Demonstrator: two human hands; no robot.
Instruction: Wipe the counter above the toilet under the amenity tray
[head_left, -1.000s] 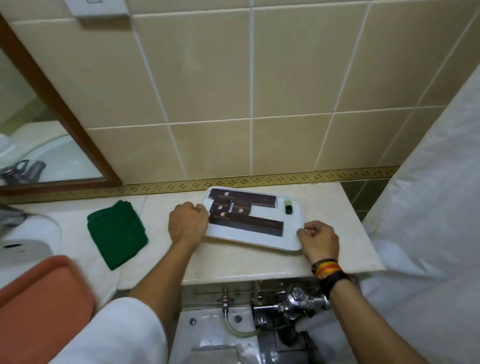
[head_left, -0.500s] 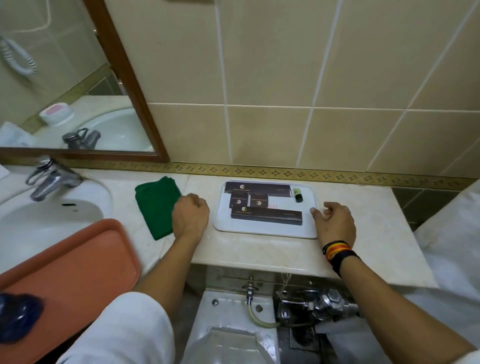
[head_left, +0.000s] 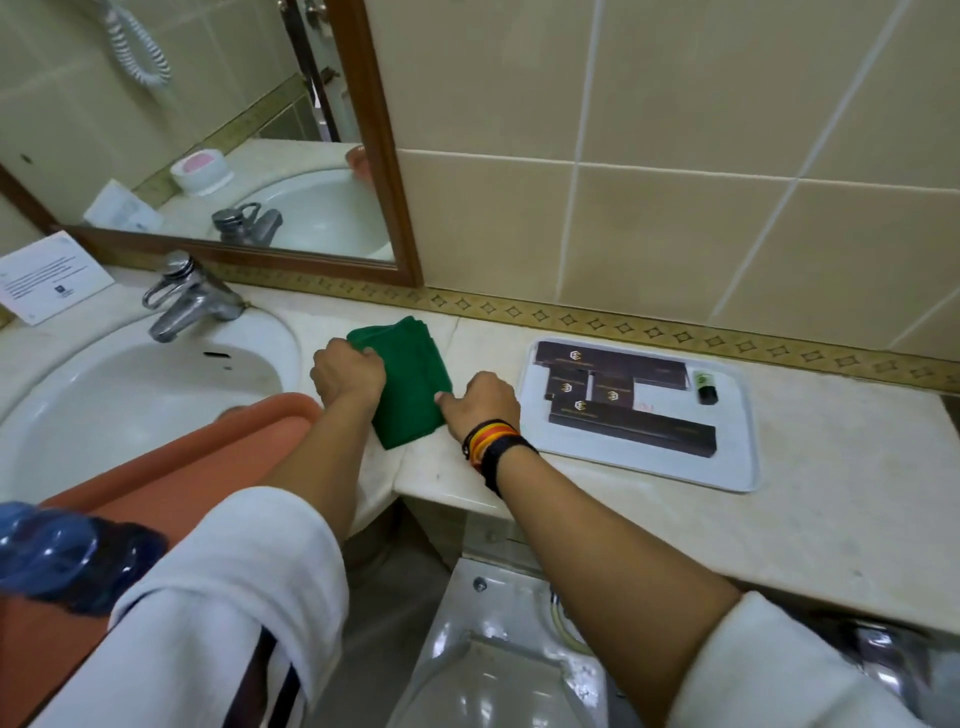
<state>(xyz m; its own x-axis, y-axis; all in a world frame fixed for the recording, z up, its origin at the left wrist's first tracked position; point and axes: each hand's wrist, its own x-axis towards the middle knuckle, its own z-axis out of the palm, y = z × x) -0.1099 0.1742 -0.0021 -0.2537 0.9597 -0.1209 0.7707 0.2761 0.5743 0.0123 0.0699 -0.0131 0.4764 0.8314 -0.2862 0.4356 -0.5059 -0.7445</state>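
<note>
A folded green cloth (head_left: 410, 384) lies on the beige marble counter (head_left: 810, 519) between the sink and the tray. My left hand (head_left: 349, 373) grips the cloth's left edge. My right hand (head_left: 480, 402), with coloured wristbands, touches the cloth's right edge with curled fingers. To the right, the white amenity tray (head_left: 737, 457) rests flat on the counter above the toilet. It holds several dark boxes (head_left: 623, 400) and a small green-capped bottle (head_left: 705, 387).
A white sink (head_left: 104, 405) with a chrome tap (head_left: 189, 296) sits at the left. An orange tray (head_left: 171, 483) lies over the sink's front, with a blue object (head_left: 57, 556) on it. The toilet (head_left: 498, 665) is below the counter. A mirror (head_left: 208, 130) and a card (head_left: 49, 275) stand behind.
Both hands left the amenity tray and moved left onto the green cloth. The view swung left, so the sink and mirror now show.
</note>
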